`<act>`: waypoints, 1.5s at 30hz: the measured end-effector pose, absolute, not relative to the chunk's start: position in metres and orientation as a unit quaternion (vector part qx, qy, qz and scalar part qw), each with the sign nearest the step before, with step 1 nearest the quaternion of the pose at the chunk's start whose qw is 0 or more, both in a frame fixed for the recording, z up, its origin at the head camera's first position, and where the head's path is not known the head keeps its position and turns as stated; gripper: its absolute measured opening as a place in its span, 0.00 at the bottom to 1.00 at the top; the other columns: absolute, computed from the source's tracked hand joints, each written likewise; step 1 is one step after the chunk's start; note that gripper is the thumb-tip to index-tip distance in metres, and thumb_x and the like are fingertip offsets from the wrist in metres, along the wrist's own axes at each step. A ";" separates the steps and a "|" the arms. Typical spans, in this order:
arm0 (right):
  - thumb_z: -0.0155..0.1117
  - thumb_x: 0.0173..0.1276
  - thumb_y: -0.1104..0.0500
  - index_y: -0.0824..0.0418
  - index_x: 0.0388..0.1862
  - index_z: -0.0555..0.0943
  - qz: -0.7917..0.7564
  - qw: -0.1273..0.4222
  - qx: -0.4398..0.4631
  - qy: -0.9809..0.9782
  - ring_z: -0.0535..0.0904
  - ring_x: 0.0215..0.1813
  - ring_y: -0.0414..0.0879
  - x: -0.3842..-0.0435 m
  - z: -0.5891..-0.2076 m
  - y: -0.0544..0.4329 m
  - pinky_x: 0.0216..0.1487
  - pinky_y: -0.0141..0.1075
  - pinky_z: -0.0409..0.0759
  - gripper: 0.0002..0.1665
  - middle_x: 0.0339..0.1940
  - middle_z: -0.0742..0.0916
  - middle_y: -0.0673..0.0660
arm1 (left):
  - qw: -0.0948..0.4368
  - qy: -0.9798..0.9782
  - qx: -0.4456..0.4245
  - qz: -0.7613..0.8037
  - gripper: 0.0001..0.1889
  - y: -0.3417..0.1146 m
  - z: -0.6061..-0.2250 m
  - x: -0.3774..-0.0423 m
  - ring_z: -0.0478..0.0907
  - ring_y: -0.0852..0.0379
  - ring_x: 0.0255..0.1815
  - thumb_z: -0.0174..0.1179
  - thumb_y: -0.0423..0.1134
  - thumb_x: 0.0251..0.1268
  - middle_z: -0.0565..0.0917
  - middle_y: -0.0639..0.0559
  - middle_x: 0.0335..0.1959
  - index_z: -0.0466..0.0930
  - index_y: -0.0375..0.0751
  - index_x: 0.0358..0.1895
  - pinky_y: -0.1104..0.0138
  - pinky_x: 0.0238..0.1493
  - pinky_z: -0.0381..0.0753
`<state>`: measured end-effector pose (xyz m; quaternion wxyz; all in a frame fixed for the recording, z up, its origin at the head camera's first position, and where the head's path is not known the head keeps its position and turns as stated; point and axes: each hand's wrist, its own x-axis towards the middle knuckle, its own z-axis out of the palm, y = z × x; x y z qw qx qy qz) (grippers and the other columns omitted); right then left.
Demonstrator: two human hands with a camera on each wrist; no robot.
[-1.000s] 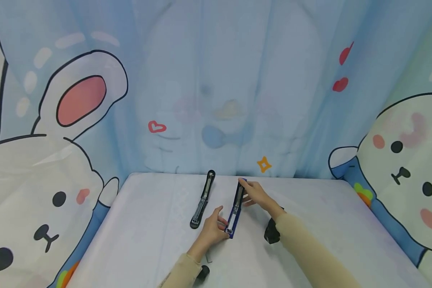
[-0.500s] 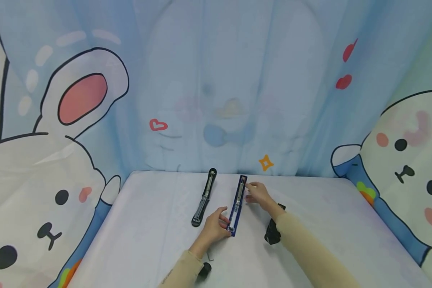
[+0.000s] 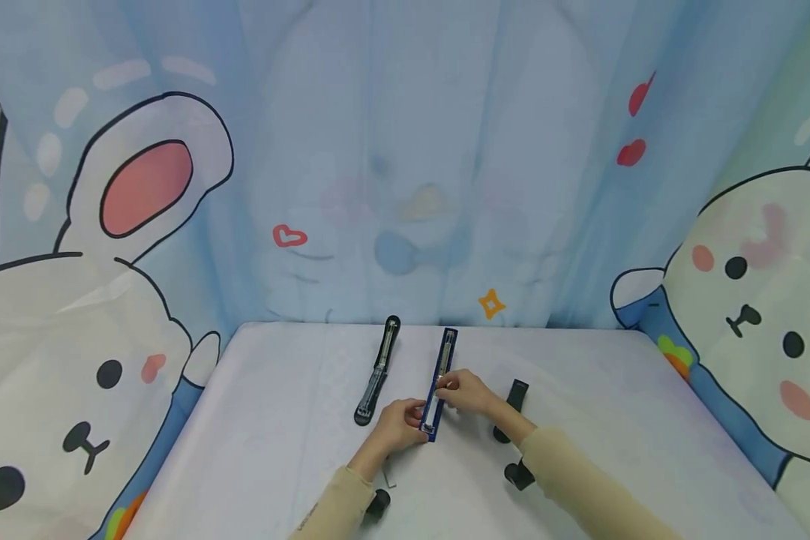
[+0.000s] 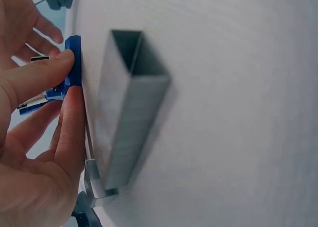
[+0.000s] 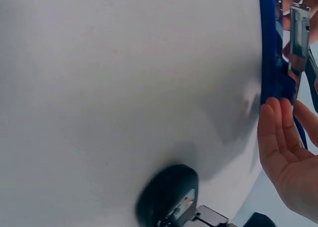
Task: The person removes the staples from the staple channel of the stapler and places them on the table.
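Note:
A blue stapler (image 3: 448, 349), unfolded into a long straight shape, lies on the white table with its metal channel facing up. My left hand (image 3: 397, 426) pinches its near end; in the left wrist view the thumb rests on the blue end (image 4: 74, 63) with fingers below. At the stapler's middle my right hand (image 3: 469, 393) grips it, fingers along one side and thumb across, as the right wrist view shows. A hinged metal part (image 5: 299, 36) stands up from the blue body there. Close to the left hand lies a grey U-shaped metal strip (image 4: 131, 117), apparently staples.
Left of the blue stapler lies another unfolded stapler (image 3: 378, 379), black. Beyond the right forearm are a black stapler (image 3: 513, 405) and another black piece (image 3: 520, 475), partly covered by the sleeve. A black object (image 3: 379, 502) sits beside the left sleeve. A curtain (image 3: 405, 150) hangs behind.
My right hand has moved from the stapler's far end toward me, to its middle. The left hand stays at the near end. More of the black things by the right sleeve now shows.

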<state>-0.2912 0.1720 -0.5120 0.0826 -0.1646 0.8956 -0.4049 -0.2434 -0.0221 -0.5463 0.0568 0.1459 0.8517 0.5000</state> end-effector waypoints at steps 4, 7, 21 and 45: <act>0.62 0.66 0.60 0.70 0.45 0.84 -0.413 0.077 -0.173 0.891 0.79 0.25 0.45 -0.289 -0.516 0.171 0.24 0.34 0.77 0.15 0.26 0.83 0.53 | 0.065 0.850 0.142 0.502 0.29 -0.024 -0.546 -0.240 0.80 0.53 0.36 0.73 0.23 0.45 0.81 0.46 0.35 0.79 0.29 0.57 0.63 0.39 0.80; 0.62 0.67 0.61 0.70 0.43 0.85 -0.407 0.077 -0.172 0.894 0.79 0.25 0.46 -0.289 -0.517 0.170 0.24 0.34 0.76 0.13 0.26 0.84 0.54 | 0.067 0.848 0.140 0.507 0.29 -0.024 -0.545 -0.237 0.80 0.52 0.37 0.73 0.23 0.45 0.82 0.45 0.35 0.79 0.29 0.56 0.62 0.40 0.80; 0.63 0.67 0.64 0.68 0.34 0.85 -0.458 0.100 -0.102 0.877 0.73 0.25 0.41 -0.286 -0.515 0.164 0.28 0.32 0.73 0.07 0.26 0.81 0.52 | 0.063 0.851 0.146 0.500 0.28 -0.022 -0.546 -0.241 0.80 0.56 0.35 0.73 0.23 0.46 0.82 0.49 0.34 0.79 0.30 0.57 0.65 0.40 0.80; 0.61 0.68 0.64 0.65 0.28 0.80 -0.468 0.123 -0.097 0.870 0.73 0.27 0.42 -0.283 -0.505 0.163 0.27 0.33 0.75 0.08 0.23 0.79 0.52 | 0.067 0.855 0.142 0.494 0.28 -0.021 -0.546 -0.243 0.79 0.57 0.35 0.73 0.25 0.47 0.82 0.50 0.33 0.80 0.31 0.56 0.65 0.40 0.80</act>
